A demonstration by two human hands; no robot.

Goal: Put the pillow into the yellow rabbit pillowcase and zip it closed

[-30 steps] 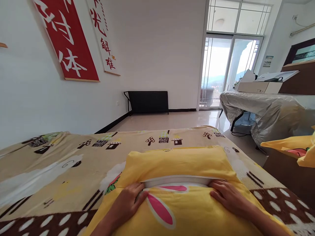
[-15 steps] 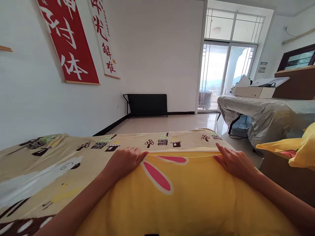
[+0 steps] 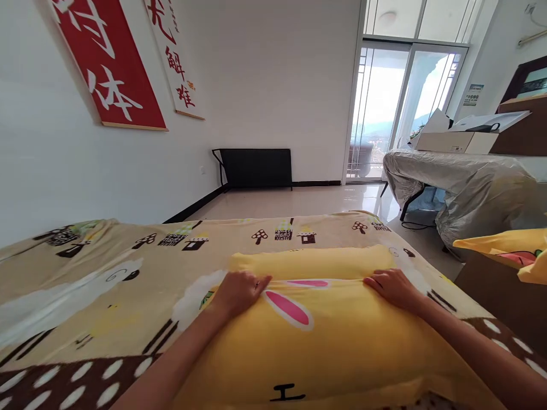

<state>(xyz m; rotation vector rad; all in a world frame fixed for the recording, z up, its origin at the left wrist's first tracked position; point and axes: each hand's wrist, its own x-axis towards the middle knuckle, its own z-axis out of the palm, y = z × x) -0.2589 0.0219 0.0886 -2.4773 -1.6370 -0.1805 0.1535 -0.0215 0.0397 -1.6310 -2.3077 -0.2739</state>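
Note:
A yellow pillowcase (image 3: 342,330) with pink-and-white rabbit ears and a black printed mark lies before me on the patterned bed cover (image 3: 162,290). It looks rounded, but I cannot tell what is inside. My left hand (image 3: 241,291) grips the cloth beside the ears, thumb along a crosswise crease. Opposite it, my right hand (image 3: 391,287) pinches the same crease with fingers bent. Beyond both hands a flatter yellow strip of the pillowcase rests on the bed.
At the right edge, more yellow cloth (image 3: 504,245) sits on a brown box (image 3: 499,285). Behind it stands a table under silvery plastic sheeting (image 3: 474,176), carrying an opened white carton (image 3: 457,141). A black folded panel (image 3: 258,168) leans against the far wall.
Both hands have come down and nearer with the pillowcase's edge. A yellow strip now shows on the bed beyond them, and the black mark has come into sight. The view has tilted downward.

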